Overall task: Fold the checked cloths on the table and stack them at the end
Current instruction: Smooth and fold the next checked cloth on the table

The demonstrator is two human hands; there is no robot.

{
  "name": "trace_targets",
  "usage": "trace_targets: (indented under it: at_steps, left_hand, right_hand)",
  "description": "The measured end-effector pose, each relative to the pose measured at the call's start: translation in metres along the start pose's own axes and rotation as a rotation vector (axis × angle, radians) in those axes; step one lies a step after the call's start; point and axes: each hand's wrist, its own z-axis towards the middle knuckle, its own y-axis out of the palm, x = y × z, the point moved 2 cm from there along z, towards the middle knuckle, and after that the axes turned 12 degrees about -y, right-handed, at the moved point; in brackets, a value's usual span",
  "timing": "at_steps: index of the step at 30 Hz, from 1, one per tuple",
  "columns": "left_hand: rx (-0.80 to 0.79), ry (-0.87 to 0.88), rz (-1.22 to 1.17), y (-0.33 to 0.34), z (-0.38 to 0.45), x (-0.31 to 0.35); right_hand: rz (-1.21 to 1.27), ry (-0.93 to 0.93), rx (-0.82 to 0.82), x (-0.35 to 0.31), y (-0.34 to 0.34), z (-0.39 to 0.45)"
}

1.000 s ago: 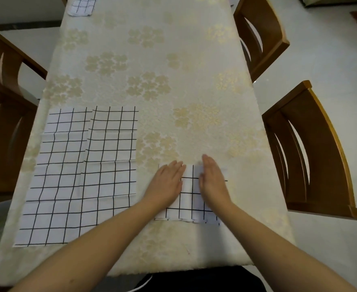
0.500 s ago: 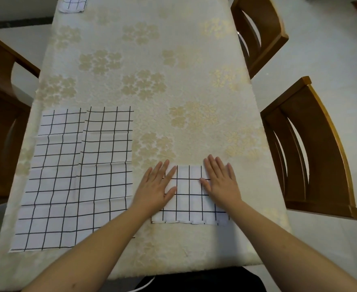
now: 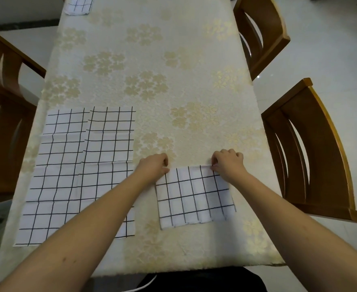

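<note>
Folded checked cloth (image 3: 195, 197) near edge, larger cloth (image 3: 79, 173) flat left, stack (image 3: 78, 4) far end

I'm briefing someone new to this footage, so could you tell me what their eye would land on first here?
Probably the two hands near the table's near edge: the left hand and right hand each pinch a far corner of the small folded checked cloth. Next, the large checked cloth lying flat on the left, partly under the left forearm. Another checked cloth sits at the table's far end.

Both hands' fingers (image 3: 215, 165) pinch the folded cloth's (image 3: 194, 197) far corners.
</note>
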Motion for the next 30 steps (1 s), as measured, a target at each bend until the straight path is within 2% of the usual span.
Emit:
trace_targets:
  at_steps: [4,8,12,14,18,21,27,30]
  left_hand:
    - [-0.119,0.053,0.057,0.004,-0.016,-0.002]
    - [-0.187,0.085,0.148,0.014,-0.032,-0.004]
    - [0.051,0.019,-0.260,0.007,-0.035,0.002]
    - [0.103,0.017,-0.456,-0.001,-0.032,0.008]
    - [0.110,0.037,-0.543,-0.019,-0.025,0.022]
    - [0.135,0.033,-0.522,-0.026,-0.022,0.021]
    - [0.124,0.063,-0.517,-0.033,-0.026,0.008]
    - [0.158,0.035,-0.538,-0.035,-0.033,-0.001]
  right_hand:
    - [0.123,-0.070,0.120,-0.011,-0.016,0.009]
    - [0.211,-0.194,0.161,-0.037,-0.032,0.023]
    - [0.265,-0.324,0.126,-0.065,-0.035,0.028]
    - [0.344,-0.338,0.090,-0.076,-0.034,0.027]
    - [0.525,-0.357,0.090,-0.083,-0.033,0.023]
    - [0.523,-0.316,0.112,-0.076,-0.035,0.024]
    - [0.098,-0.105,0.018,-0.034,-0.033,0.029]
    - [0.165,-0.015,0.057,-0.024,-0.032,0.024]
